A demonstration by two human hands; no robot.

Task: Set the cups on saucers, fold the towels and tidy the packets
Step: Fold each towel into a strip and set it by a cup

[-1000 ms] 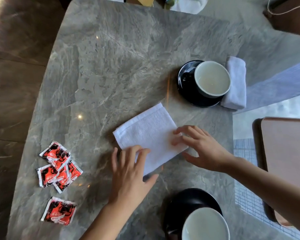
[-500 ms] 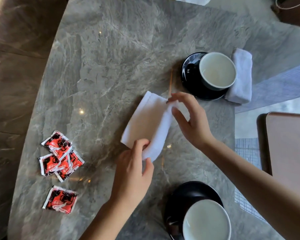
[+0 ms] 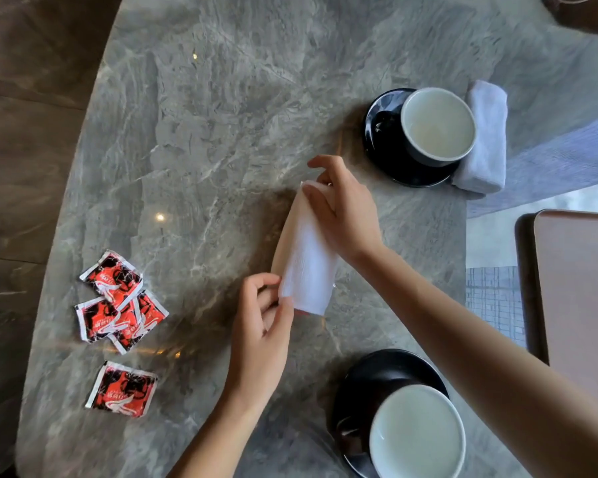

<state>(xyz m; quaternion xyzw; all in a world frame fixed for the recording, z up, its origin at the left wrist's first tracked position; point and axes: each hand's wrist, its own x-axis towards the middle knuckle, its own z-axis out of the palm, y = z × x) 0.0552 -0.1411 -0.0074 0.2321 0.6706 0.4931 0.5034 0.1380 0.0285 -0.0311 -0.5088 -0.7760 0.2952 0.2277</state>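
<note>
One marble table (image 3: pixel 221 98) fills most of my view, grey and veined. Two dark saucers sit on it: the near saucer (image 3: pixel 366 381) carries a white-lined cup (image 3: pixel 416 434), and the far saucer (image 3: pixel 382 132) carries another cup (image 3: pixel 437 124). A folded towel (image 3: pixel 485 139) lies touching that far saucer's right edge. At centre I see the white towel (image 3: pixel 308 267) held partly folded, lifted off the marble; my right hand (image 3: pixel 346 215) pinches its far end and my left hand (image 3: pixel 263 339) pinches its near corner, both closed on the cloth. Four red packets lie loose near the left edge: three overlapping packets (image 3: pixel 118 301) and a single packet (image 3: pixel 121 389) just nearer me
</note>
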